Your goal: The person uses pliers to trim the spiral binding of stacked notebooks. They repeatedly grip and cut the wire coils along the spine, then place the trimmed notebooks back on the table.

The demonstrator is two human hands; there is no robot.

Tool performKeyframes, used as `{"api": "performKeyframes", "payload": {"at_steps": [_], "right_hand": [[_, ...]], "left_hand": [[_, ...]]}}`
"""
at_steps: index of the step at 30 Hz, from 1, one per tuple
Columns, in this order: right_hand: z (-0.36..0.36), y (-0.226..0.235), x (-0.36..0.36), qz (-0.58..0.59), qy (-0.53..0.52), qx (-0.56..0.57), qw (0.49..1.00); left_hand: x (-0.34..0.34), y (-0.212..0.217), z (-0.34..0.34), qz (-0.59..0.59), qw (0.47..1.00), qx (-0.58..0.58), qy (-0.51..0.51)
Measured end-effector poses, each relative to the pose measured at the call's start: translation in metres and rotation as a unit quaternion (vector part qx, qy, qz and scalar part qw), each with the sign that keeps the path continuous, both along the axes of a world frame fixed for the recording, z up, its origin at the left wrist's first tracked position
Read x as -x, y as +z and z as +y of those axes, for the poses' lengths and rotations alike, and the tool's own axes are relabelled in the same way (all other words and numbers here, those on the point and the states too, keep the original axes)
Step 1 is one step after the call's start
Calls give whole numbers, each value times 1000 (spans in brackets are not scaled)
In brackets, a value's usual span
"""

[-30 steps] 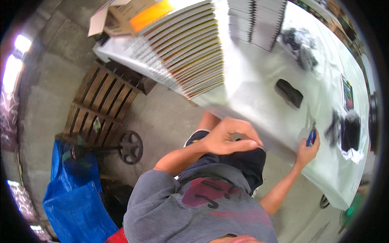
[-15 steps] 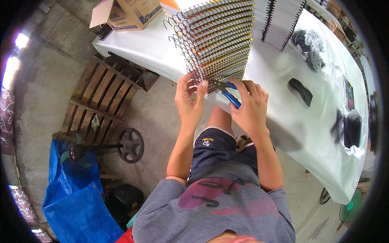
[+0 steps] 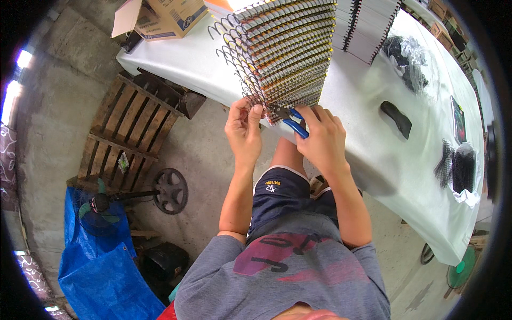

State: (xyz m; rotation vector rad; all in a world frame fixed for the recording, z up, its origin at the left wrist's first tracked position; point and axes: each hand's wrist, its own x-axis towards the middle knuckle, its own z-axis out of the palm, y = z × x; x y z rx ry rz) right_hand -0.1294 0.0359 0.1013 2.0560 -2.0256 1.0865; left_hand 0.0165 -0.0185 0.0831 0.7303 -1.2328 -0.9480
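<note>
A tall fanned stack of spiral-bound notebooks lies on a table covered with a white cloth. Their wire coils stick out toward me along the near left side. My left hand pinches the wire end at the lowest near corner of the stack. My right hand grips blue-handled pliers, whose jaws sit at that same wire end, just right of my left fingers.
More notebook stacks stand behind. A black tool, black wire coils and bagged coils lie on the cloth to the right. A cardboard box sits at the far left end. Below left are a wooden pallet, a wheel and blue tarp.
One second ago my right hand was out at the table's right, picking up the pliers. Both hands have since come up to the near corner of the notebook stack.
</note>
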Motion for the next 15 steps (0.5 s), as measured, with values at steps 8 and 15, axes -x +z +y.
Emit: {"api": "performKeyframes", "payload": {"at_steps": [8,15], "right_hand": [[3,-4,3,-62,8,-15,998],[7,4,6,-18,-5,42,999]], "left_hand": [[0,-1,0,-13,998,18,59],[-4,4,10,9,998,-53,12]]}}
